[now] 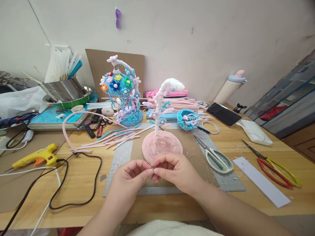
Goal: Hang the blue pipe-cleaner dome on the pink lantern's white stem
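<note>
Both my hands meet at desk centre: left hand (133, 173) and right hand (173, 170) pinch one tiny dark piece (153, 169) between thumb and fingertips. Too small to identify. It sits dead between them, neither hand nearer, no long axis I can read. Just beyond the fingertips: pink coiled base (162, 144) with its upright fuzzy stem (159, 105), straight ahead. Pale-green scissors (216, 159) to my right on the cutting mat (118, 164). Yellow glue gun (39, 157) well off left. Finished blue model (123, 95) further back.
</note>
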`<state>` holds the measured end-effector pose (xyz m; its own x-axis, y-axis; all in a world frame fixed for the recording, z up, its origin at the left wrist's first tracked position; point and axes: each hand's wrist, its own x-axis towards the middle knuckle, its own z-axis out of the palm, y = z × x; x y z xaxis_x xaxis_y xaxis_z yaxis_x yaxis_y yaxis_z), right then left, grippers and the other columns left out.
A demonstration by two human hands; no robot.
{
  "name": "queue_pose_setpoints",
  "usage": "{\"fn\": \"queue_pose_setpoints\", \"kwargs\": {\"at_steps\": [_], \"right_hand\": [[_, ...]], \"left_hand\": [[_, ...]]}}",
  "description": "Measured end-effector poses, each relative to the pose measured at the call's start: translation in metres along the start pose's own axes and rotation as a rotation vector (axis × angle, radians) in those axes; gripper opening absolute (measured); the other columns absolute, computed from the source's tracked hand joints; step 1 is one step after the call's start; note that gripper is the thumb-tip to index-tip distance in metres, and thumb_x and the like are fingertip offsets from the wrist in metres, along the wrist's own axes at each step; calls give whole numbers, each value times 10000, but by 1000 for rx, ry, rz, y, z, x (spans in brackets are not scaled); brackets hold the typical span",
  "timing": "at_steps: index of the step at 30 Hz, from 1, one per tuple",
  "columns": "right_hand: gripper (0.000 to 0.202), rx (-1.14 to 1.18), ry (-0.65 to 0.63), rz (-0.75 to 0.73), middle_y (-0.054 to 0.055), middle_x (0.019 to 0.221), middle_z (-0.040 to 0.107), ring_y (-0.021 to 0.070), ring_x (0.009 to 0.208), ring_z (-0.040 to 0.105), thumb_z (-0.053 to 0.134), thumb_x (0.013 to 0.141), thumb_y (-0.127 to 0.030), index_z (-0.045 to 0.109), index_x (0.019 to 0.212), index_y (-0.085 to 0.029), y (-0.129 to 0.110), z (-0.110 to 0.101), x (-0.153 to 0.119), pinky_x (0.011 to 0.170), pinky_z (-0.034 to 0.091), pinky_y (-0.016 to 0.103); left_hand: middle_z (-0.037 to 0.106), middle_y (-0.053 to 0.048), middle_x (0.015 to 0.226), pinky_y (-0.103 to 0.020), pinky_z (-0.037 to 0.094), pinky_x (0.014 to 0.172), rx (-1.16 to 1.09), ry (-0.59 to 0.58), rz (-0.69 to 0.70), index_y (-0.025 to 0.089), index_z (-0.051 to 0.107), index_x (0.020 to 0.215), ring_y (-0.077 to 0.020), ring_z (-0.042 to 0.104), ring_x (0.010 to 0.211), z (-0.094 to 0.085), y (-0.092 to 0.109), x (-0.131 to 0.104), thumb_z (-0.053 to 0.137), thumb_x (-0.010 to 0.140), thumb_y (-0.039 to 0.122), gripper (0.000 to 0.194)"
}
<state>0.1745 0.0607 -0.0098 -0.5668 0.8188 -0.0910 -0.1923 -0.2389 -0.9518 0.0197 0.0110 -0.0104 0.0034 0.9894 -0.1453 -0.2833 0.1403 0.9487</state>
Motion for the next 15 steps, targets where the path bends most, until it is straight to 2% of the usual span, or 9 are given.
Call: {"fn": "queue_pose_setpoints", "kwargs": {"at_steps": [6, 15], "right_hand": [[122, 6, -13, -47, -21, 638, 699, 101, 571, 665, 774, 675, -228, 721, 764, -164, 2, -1, 1, 585, 552, 217], [168, 59, 31, 19, -29, 558, 687, 94, 510, 643, 834, 585, -235, 705, 660, -158, -4, 3, 1, 536, 542, 202]], "left_hand": [[704, -24, 602, -224, 506, 615, -53, 17, -21, 155, 665, 670, -137, 654, 586, 1, -3, 2, 778, 671, 261, 155], [694, -20, 588, -240, 493, 615, -88, 52, -76, 151, 658, 645, -146, 649, 581, 9, 3, -1, 811, 619, 303, 218]]}}
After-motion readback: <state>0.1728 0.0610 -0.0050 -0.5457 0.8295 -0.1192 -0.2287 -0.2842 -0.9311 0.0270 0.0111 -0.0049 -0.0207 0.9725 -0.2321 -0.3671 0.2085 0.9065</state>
